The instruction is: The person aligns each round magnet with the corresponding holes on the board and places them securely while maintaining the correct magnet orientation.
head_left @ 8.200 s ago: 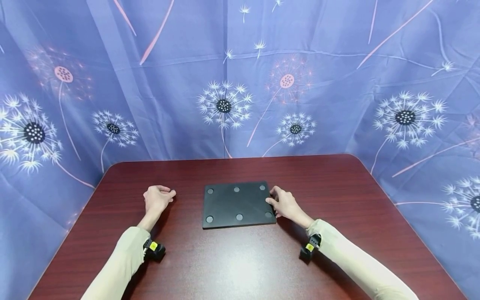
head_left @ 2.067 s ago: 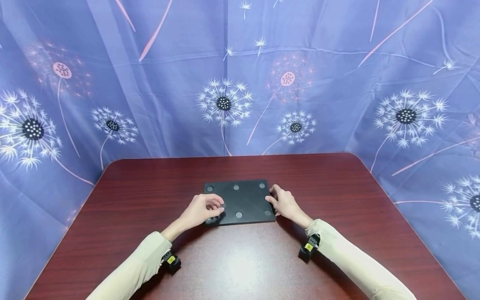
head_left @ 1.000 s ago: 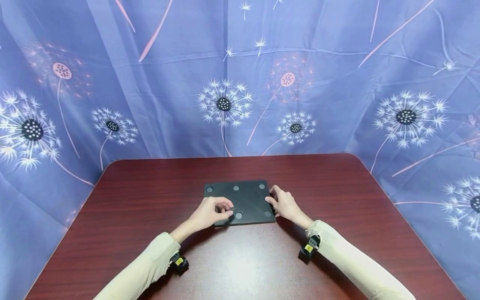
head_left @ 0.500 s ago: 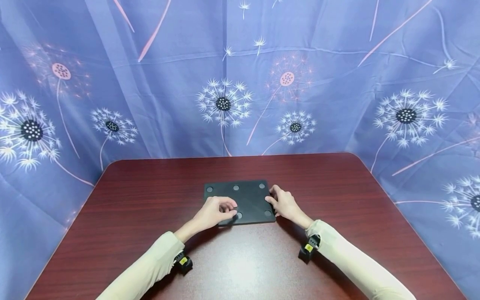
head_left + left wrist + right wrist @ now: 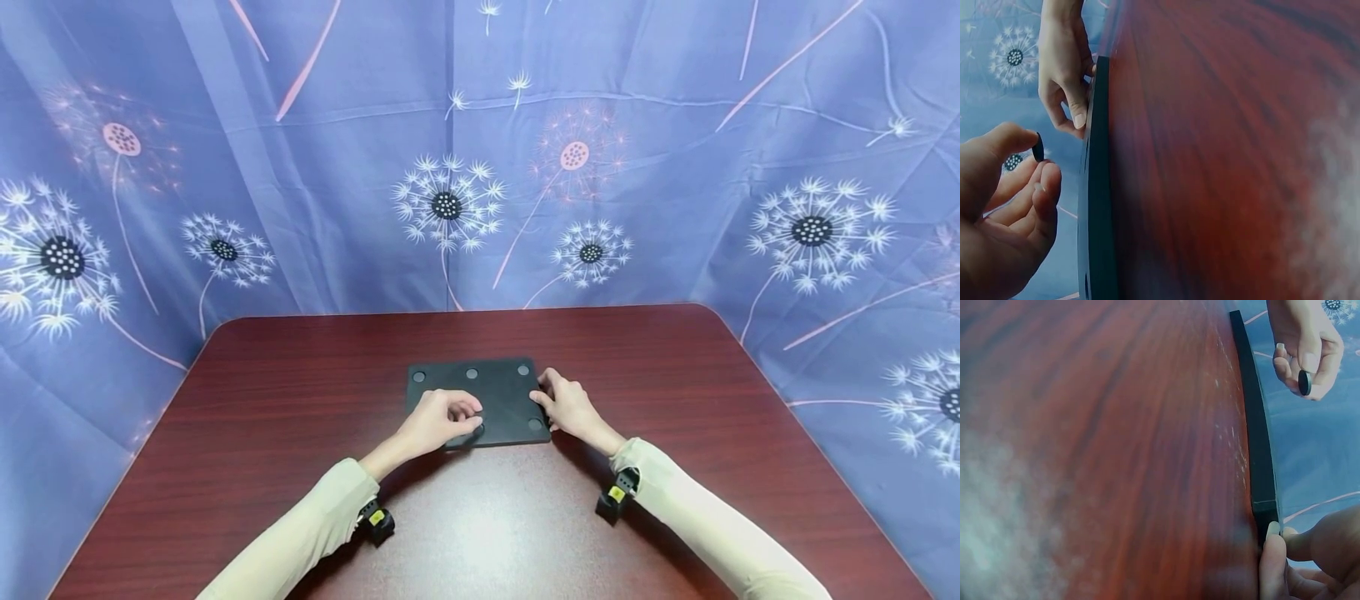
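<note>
A flat black rectangular board (image 5: pixel 506 396) with several round grey spots along its long edges lies on the table. My left hand (image 5: pixel 437 421) is over the board's front left part, hiding some of the spots. Between its thumb and fingertips it pinches a small black disc (image 5: pixel 1038 148), held apart from the board; the right wrist view shows the same disc (image 5: pixel 1304 382) nearly edge-on. At the board's right end, my right hand (image 5: pixel 570 408) grips the edge, thumb on top and fingertips against the side.
The board rests near the middle of a reddish-brown wooden table (image 5: pixel 637 358). Behind and beside the table hangs a blue curtain (image 5: pixel 360 167) with dandelion prints. Each wrist carries a black camera on a strap.
My left hand has come from the table left of the board to above it, then drifted right along its front part. The right hand and the board have stayed in place.
</note>
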Motion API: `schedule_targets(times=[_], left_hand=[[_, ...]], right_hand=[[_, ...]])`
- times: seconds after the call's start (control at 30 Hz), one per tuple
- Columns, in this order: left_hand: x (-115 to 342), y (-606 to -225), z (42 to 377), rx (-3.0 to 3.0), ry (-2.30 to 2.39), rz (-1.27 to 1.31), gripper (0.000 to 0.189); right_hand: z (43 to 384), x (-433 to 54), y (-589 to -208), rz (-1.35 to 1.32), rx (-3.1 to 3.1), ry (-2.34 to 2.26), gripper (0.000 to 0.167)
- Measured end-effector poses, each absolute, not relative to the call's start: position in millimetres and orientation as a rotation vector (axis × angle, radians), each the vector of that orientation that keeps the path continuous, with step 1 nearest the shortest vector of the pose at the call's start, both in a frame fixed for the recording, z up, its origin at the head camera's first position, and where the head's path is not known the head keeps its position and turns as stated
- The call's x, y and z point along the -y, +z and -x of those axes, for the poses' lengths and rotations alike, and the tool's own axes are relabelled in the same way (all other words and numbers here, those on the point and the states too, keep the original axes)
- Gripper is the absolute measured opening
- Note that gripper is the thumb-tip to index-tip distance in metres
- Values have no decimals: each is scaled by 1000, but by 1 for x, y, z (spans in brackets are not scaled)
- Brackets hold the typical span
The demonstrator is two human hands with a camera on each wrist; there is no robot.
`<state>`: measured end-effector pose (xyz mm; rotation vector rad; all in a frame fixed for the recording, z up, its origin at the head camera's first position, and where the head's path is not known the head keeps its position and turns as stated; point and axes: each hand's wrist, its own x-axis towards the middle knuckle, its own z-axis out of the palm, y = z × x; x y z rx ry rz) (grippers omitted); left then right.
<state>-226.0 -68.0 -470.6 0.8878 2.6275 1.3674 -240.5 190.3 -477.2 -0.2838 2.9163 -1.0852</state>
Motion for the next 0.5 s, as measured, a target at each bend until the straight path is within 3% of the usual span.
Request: schedule_targets(times=[0.5], left_hand=[[54,-471,228,-2635,1400,-839,11]], right_hand=[[241,-190,-479,279,-2917,-1077,27]])
